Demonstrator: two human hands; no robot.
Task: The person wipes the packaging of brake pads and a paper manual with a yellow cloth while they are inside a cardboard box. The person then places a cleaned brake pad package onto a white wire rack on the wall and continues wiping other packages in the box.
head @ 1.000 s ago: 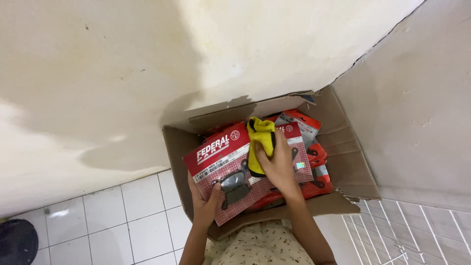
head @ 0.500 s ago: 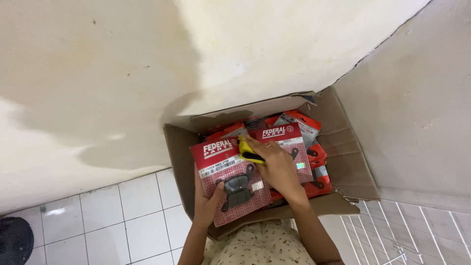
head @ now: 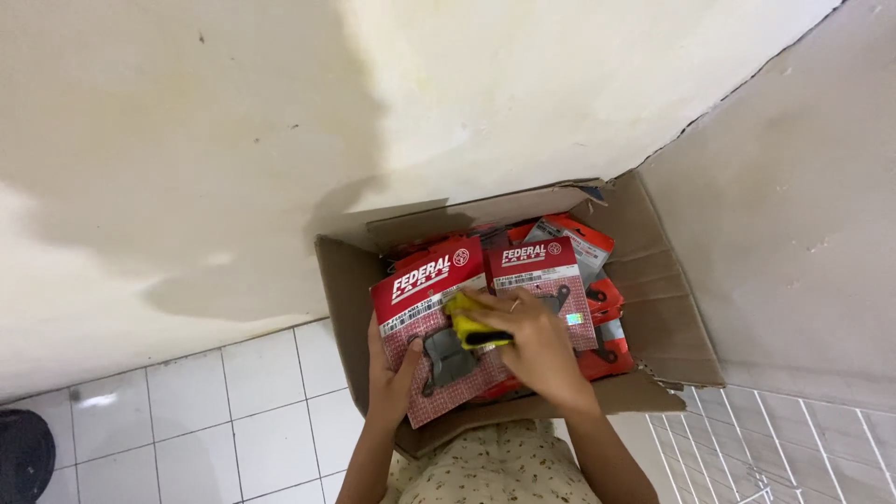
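Observation:
An open cardboard box (head: 347,308) stands on the floor in a wall corner, filled with several red blister packs of dark metal parts. My left hand (head: 394,376) holds one red pack (head: 431,327) by its lower left edge, tilted up over the box. My right hand (head: 530,343) presses a yellow cloth (head: 469,322) against that pack's right side. A second red pack (head: 546,280) lies just behind my right hand.
Cream walls (head: 187,140) meet in a corner behind the box. White floor tiles (head: 233,411) spread to the left, and a dark round object (head: 21,457) sits at the bottom left edge. My patterned clothing (head: 495,471) shows below the box.
The yellow cloth has slid down and left across the held pack, from its upper right to its middle. The pack has tilted slightly, uncovering the second red pack behind.

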